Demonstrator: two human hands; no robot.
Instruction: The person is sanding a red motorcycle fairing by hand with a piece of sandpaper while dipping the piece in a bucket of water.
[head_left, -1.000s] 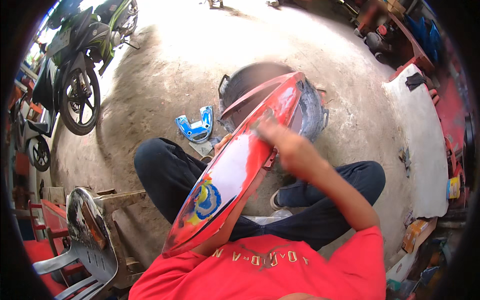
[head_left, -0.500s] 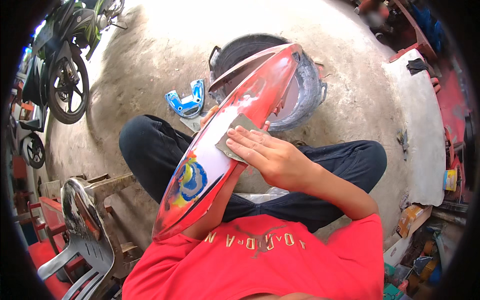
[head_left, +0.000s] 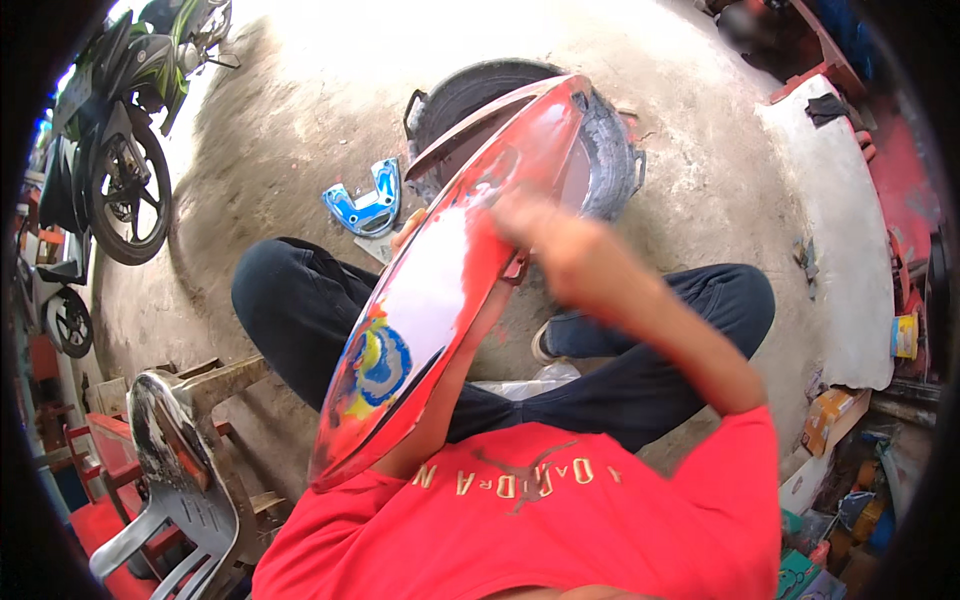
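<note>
A long red and white motorcycle body panel (head_left: 430,270) leans slantwise over my lap, with a blue and yellow painted swirl near its lower end and worn patches toward its upper tip. My left arm passes beneath it, and the fingers of my left hand (head_left: 408,230) curl round its left edge, holding it; the rest of that hand is hidden. Over the panel's upper right side, my right hand (head_left: 560,240) is smeared by motion. Its fingers, and whether the grey sandpaper seen earlier is still under them, cannot be made out.
Beyond the panel stands a dark tub (head_left: 610,150) holding murky liquid. A blue and white plastic part (head_left: 365,200) lies on the concrete floor to its left. Motorcycles (head_left: 130,180) are parked at far left, above a worn grey chair (head_left: 190,480). Boxes and clutter (head_left: 835,420) line the right.
My right hand has moved up the panel toward its upper end and slightly right, blurring. The grey sandpaper no longer shows clearly. My left hand keeps its hold, and the whole view has shifted slightly.
</note>
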